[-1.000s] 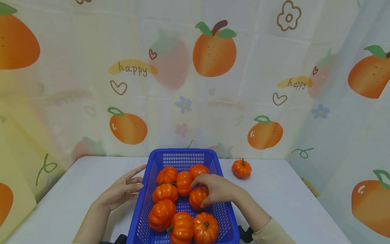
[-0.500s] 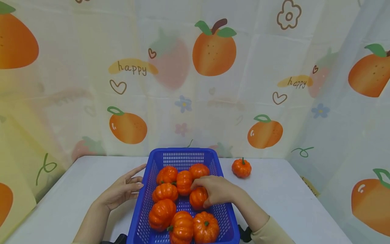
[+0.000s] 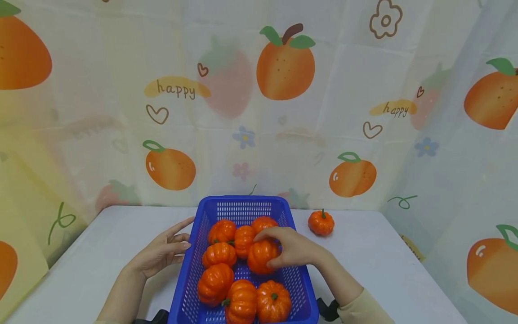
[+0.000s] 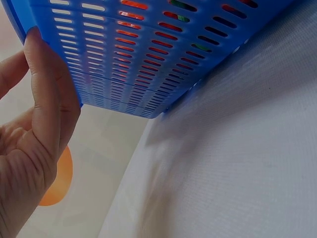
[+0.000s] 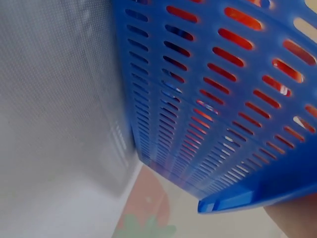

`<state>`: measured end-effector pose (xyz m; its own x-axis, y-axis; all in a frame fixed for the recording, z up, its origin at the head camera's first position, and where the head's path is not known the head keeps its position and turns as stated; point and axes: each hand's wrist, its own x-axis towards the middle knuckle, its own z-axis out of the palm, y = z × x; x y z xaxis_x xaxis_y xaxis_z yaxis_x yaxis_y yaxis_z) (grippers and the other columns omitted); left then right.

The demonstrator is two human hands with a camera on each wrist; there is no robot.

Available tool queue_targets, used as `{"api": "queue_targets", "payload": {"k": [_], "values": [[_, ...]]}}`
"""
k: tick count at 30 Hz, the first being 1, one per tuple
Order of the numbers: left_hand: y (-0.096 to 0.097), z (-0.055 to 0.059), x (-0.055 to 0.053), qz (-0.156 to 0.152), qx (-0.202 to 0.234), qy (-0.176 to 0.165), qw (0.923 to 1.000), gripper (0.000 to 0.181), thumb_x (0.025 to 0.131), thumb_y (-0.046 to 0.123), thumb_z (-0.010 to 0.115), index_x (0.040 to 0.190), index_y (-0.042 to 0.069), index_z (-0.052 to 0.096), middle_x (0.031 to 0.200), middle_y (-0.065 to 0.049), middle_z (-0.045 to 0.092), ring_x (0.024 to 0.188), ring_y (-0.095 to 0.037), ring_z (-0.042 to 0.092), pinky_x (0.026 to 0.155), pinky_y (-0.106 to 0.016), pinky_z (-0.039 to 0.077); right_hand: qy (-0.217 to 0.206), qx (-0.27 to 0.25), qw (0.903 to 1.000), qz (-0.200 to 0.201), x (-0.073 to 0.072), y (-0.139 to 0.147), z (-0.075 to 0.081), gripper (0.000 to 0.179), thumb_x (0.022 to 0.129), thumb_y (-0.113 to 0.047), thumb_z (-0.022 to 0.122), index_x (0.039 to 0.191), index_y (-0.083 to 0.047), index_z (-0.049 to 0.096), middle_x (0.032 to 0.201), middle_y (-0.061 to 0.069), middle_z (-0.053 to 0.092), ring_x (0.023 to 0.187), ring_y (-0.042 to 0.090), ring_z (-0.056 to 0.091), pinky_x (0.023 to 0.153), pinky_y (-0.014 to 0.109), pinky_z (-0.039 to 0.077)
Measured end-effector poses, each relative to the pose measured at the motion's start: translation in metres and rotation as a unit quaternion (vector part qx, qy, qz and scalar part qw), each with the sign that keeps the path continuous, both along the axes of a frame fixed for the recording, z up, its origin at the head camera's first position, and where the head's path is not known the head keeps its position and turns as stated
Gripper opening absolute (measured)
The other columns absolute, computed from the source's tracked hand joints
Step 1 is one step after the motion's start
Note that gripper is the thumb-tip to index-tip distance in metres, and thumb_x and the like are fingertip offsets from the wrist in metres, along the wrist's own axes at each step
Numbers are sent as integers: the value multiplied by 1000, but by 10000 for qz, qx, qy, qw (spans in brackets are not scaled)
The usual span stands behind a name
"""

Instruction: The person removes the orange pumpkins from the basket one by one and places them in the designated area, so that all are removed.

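Observation:
In the head view a blue plastic basket (image 3: 243, 198) with slotted walls holds several small orange pumpkins (image 3: 215, 284). My right hand (image 3: 294, 246) reaches over the basket's right side and grips one pumpkin (image 3: 261, 257) between thumb and fingers, raised a little among the others. My left hand (image 3: 161, 253) is at the basket's left side, its fingers loosely extended. Seen from the left wrist, the fingertips (image 4: 33, 34) rest against the basket's edge. The right wrist view shows mostly the outer wall (image 5: 198, 114); the rim hides most of the right hand there.
One more orange pumpkin (image 3: 321, 223) with a green stem stands on the white table (image 3: 364, 270), beyond the basket's right side. Behind the table hangs a fruit-printed curtain (image 3: 283, 148).
My right hand has closed round the pumpkin and lifted it slightly, nearer the head camera. The left hand and the basket have stayed put.

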<state>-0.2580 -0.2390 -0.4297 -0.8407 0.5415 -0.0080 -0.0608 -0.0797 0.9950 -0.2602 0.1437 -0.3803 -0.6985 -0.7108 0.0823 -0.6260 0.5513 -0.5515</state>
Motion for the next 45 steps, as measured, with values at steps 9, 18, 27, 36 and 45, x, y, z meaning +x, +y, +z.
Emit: {"api": "queue_targets", "payload": {"k": [9, 18, 27, 36, 45], "values": [[-1, -1, 0, -23, 21, 28, 10000, 74, 100, 7, 49, 160, 16, 7, 107, 8, 64, 91, -7, 69, 83, -26, 60, 122, -912, 9951, -357, -4, 11, 2, 64, 77, -26, 80, 136, -14, 56, 130, 4, 65, 115, 21, 62, 99, 43, 54], [-1, -1, 0, -20, 37, 41, 10000, 73, 100, 7, 49, 160, 16, 8, 107, 7, 64, 91, -7, 69, 82, -26, 60, 283, -2413, 9668, -788, -10, 25, 1, 59, 79, -13, 79, 133, -18, 56, 131, 8, 60, 114, 11, 58, 96, 27, 53], [0, -1, -1, -6, 3, 33, 10000, 73, 100, 7, 48, 160, 17, 8, 108, 7, 64, 91, -7, 70, 83, -27, 60, -285, -3426, 9318, -1164, -23, 54, -1, 63, 85, -2, 72, 140, -13, 42, 139, 18, 49, 109, 7, 64, 89, 24, 58], [1, 2, 1, -12, 6, -37, 10000, 73, 100, 8, 49, 160, 16, 7, 107, 7, 64, 91, -7, 69, 82, -26, 60, -4, -3362, 9094, -2449, -29, 77, -10, 63, 83, 0, 70, 139, -16, 45, 140, 15, 49, 112, 34, 60, 89, 39, 57], [0, 2, 1, -73, 71, -6, 9999, 73, 100, 7, 49, 160, 16, 8, 108, 7, 65, 92, -7, 69, 83, -27, 60, 126, -3475, 8648, -3621, -29, 102, -14, 64, 82, -4, 75, 139, -14, 48, 135, 4, 49, 107, 14, 56, 92, 26, 52]]}}
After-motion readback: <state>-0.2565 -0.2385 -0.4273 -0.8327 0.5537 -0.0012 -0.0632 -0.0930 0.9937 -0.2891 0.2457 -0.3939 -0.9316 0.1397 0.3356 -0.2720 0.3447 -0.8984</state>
